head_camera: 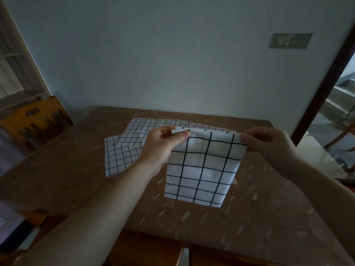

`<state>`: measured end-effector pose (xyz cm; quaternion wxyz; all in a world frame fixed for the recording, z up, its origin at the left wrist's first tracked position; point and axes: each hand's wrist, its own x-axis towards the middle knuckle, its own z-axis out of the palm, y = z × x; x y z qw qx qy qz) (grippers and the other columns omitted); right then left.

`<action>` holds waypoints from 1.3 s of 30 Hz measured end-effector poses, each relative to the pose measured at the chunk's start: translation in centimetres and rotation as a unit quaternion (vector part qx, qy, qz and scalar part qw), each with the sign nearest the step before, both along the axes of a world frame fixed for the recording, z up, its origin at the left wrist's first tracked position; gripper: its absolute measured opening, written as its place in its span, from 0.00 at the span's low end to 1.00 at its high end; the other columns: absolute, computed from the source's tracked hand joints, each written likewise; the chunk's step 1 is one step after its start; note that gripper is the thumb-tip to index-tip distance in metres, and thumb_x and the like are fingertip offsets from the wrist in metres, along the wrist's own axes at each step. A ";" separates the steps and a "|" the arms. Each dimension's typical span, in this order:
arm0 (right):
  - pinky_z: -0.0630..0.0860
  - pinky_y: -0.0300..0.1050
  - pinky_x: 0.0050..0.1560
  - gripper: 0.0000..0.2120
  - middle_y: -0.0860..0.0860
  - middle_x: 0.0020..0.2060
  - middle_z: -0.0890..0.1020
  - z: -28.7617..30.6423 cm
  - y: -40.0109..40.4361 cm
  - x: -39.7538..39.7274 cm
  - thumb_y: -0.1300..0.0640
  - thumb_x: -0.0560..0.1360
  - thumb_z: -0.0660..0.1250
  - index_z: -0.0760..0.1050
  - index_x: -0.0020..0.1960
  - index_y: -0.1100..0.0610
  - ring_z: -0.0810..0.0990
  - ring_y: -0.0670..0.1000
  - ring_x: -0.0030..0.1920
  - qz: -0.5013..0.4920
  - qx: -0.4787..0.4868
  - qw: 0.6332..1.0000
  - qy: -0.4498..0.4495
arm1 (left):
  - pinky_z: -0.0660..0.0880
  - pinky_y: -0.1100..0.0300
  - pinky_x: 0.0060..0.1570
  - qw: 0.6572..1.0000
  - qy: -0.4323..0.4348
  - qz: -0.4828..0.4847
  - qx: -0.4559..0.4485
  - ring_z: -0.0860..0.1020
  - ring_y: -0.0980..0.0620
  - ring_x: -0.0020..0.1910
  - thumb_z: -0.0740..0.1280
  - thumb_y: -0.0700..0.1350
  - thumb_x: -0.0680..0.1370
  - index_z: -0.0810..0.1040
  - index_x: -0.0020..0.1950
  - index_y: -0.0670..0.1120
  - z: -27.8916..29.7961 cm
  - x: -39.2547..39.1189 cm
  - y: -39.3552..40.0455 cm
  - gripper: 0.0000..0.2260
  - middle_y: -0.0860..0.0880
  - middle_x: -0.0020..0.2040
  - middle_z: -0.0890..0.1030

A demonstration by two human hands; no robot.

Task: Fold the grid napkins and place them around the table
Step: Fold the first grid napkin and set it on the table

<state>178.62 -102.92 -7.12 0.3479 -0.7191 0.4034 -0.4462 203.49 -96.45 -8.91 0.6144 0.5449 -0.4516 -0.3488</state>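
Observation:
A white napkin with a black grid (203, 167) hangs in the air above the table, doubled over along its top edge. My left hand (163, 144) pinches its top left corner between thumb and fingers. My right hand (269, 144) pinches the top right corner. Its lower edge hangs just over the tabletop. Behind it, several more grid napkins (126, 148) lie flat and overlapping on the table, partly hidden by my left hand and the held napkin.
The table (76, 179) wears a brown cloth with a pale leaf pattern. A wooden chair (36, 120) stands at its left side, another chair back (146, 250) at the near edge. A wall rises behind, a doorway (338, 116) opens at right.

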 end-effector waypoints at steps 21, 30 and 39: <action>0.77 0.30 0.42 0.08 0.44 0.38 0.86 0.5 -0.9 -0.9 0.59 0.72 0.72 0.83 0.41 0.45 0.81 0.41 0.36 0.014 -0.058 0.997 0.045 | 0.74 0.59 0.49 0.997 -0.069 -0.024 0.010 0.77 0.47 0.45 0.72 0.46 0.75 0.86 0.41 0.54 1.0 0.8 1.0 0.05 0.34 0.47 0.82; 0.77 0.34 0.44 0.11 0.42 0.38 0.86 2.6 0.0 0.0 0.59 0.72 0.72 0.83 0.40 0.42 0.83 0.43 0.38 0.057 -0.104 0.988 0.097 | 0.74 0.63 0.53 0.917 -0.314 -0.228 0.094 0.80 0.58 0.49 0.69 0.56 0.72 0.79 0.54 0.55 4.7 2.6 1.0 0.12 0.53 0.50 0.82; 0.63 0.31 0.28 0.08 0.45 0.23 0.71 4.0 0.9 2.1 0.56 0.73 0.72 0.81 0.37 0.46 0.66 0.42 0.25 0.097 -0.098 0.988 0.071 | 0.75 0.58 0.41 0.888 -0.424 -0.174 -0.044 0.81 0.52 0.39 0.70 0.51 0.77 0.84 0.45 0.50 7.8 -1.5 -1.0 0.06 0.51 0.39 0.84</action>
